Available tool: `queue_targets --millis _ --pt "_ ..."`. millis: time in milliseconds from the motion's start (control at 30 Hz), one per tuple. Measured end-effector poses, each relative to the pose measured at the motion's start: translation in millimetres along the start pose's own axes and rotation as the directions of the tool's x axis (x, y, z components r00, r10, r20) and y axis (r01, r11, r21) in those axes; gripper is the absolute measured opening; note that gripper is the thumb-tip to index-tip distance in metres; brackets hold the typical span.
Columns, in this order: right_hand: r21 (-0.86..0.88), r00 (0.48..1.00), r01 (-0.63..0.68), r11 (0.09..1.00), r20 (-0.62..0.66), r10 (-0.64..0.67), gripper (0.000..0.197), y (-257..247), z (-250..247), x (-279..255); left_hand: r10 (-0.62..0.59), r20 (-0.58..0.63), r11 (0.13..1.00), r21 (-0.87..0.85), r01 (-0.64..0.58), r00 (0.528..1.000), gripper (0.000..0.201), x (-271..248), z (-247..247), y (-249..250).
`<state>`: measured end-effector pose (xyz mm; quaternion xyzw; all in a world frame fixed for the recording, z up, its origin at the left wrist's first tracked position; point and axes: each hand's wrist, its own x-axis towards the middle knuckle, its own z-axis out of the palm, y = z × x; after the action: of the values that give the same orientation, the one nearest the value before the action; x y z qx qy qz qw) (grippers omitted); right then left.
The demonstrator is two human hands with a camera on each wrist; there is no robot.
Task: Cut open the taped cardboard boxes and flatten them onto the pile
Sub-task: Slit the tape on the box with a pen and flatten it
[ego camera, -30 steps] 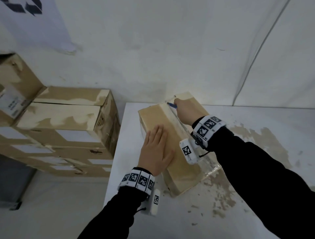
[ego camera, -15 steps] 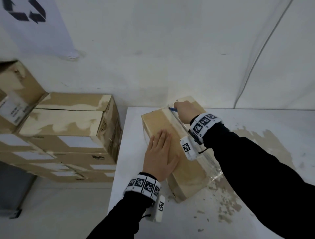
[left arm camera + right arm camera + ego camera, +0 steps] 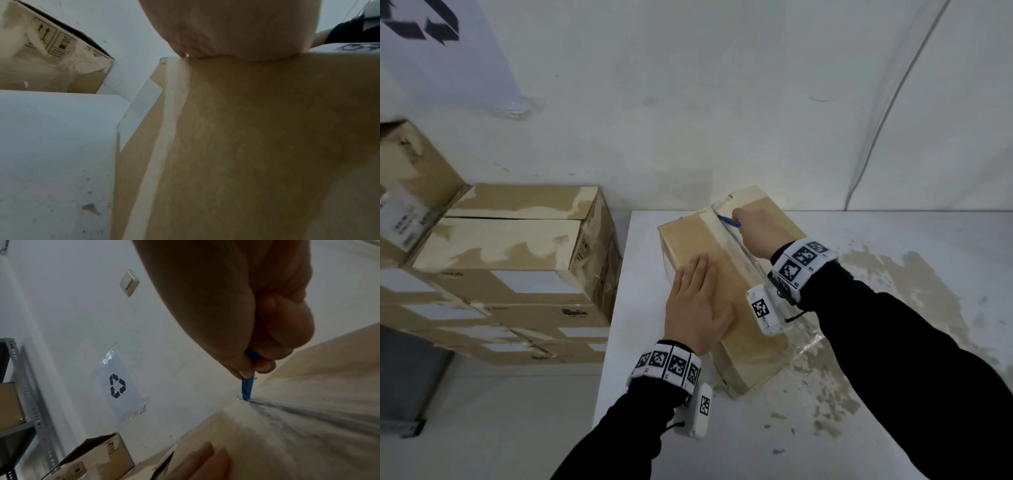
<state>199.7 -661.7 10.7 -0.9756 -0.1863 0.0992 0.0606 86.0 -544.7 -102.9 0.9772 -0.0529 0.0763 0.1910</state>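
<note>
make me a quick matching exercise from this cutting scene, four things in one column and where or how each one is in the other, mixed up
Things:
1. left hand
2. cutter
3. box
4. sign

States:
A. taped to the wall
B. lies on the white table, tape along its top
C. flat on the box top, fingers straight
D. blue, gripped in the right hand, tip at the tape seam

Pairs: 1-C, 2-D, 3-B, 4-A
</note>
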Motion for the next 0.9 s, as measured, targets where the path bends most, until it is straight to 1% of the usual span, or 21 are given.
queue_targets --millis 167,267,367,500,600,767,833,900 --pt "0.052 1.000 -0.008 0.999 0.012 0.008 0.020 1 7 1 0.001 0.003 1.000 0.003 -0.001 1.000 0.084 0 0 -1" --pt "0.057 1.000 0.008 0.998 0.023 -0.009 0.020 9 13 -14 -0.003 -0.010 1.000 -0.001 0.003 1.000 0.084 -2 -1 0" --pt "0.086 1.000 -0.013 0.996 -0.012 0.014 0.015 22 26 -44 -0.008 -0.008 1.000 0.002 0.008 1.000 0.084 -1 0 0" --pt "0.127 0.998 -0.040 0.991 -0.040 0.046 0.014 34 38 -81 -0.014 -0.003 1.000 0.008 0.014 1.000 0.084 1 0 1" --pt "0.074 0.997 -0.068 0.995 -0.017 0.070 0.018 43 45 -107 -0.023 0.016 1.000 0.010 0.022 1.000 0.085 1 0 2" --pt "0.054 0.994 -0.112 0.992 0.015 0.111 0.022 60 48 -152 -0.022 0.010 1.000 -0.019 0.022 1.000 0.085 1 -1 4" --pt "0.077 0.989 -0.146 0.986 0.036 0.143 0.019 68 47 -175 -0.020 0.017 1.000 -0.004 0.020 1.000 0.084 1 -2 4" --pt "0.150 0.979 -0.196 0.969 0.077 0.186 0.016 74 42 -199 -0.019 0.025 1.000 0.012 0.018 1.000 0.084 1 -2 4"
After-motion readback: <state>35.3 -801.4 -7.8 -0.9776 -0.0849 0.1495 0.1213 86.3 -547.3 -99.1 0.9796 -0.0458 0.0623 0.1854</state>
